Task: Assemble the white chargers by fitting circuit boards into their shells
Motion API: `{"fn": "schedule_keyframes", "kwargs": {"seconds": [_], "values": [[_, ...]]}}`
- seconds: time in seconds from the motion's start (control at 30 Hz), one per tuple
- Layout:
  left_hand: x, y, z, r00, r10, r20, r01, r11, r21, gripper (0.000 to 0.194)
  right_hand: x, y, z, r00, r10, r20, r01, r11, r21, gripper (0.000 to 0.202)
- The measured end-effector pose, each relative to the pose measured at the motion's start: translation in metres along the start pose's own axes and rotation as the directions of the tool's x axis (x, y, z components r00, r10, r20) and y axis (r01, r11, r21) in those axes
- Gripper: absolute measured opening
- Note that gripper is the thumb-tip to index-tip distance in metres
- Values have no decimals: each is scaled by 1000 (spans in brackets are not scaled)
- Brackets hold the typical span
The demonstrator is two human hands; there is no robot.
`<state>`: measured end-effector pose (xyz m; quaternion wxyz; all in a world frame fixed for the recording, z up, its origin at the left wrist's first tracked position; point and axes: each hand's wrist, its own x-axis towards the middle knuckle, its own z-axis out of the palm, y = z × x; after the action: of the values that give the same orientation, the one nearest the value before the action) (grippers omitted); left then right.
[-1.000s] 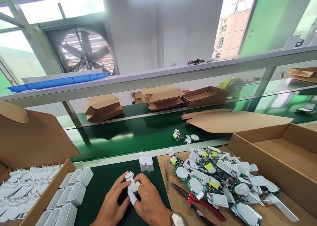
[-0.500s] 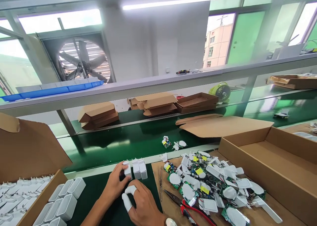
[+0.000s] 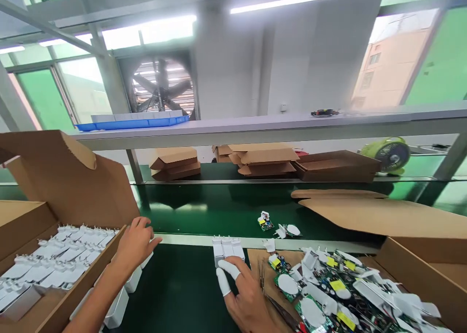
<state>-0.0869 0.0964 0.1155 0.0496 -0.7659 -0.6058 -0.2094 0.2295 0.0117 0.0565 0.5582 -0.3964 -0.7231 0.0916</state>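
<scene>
My left hand (image 3: 134, 243) is over the right edge of the open cardboard box, its thumb apart from its fingers and no object visible in it. Below that hand and forearm, a group of empty white plastic cases (image 3: 117, 307) is partly hidden. My right hand (image 3: 246, 294), with white finger cots on two fingers, has them stretched out and slightly apart. Their tips are close to a row of three white plug housings (image 3: 228, 248) standing on the dark green mat; whether they touch cannot be made out. Metal pins stick up at the tops of the housings.
Rows of white plug pieces fill the cardboard box (image 3: 126, 189) at left. On the right lie a heap of circuit boards with white parts (image 3: 335, 284), tweezers (image 3: 261, 274) and pliers (image 3: 282, 311). Another cardboard box (image 3: 426, 274) stands beyond. Two loose boards (image 3: 265, 221) rest on the green belt.
My left hand has let go of the housing, now standing in line with the other two, and moved left to the box edge. My right hand stays near the row. The view has turned left.
</scene>
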Motion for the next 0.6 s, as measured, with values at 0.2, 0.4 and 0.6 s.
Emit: {"fn": "schedule_keyframes", "kwargs": {"seconds": [0.2,0.4,0.6], "values": [[-15,-5,14,995,-41,96,29,992,123,17,14,-6,-7,999,48,21,-47,996,-77,24],[-20,15,31,996,36,81,-35,999,-13,28,74,29,-63,964,250,96,-174,856,-486,35],[-71,52,72,965,247,-93,-263,867,-423,17,132,82,-93,787,595,164,-275,576,-770,26]]}}
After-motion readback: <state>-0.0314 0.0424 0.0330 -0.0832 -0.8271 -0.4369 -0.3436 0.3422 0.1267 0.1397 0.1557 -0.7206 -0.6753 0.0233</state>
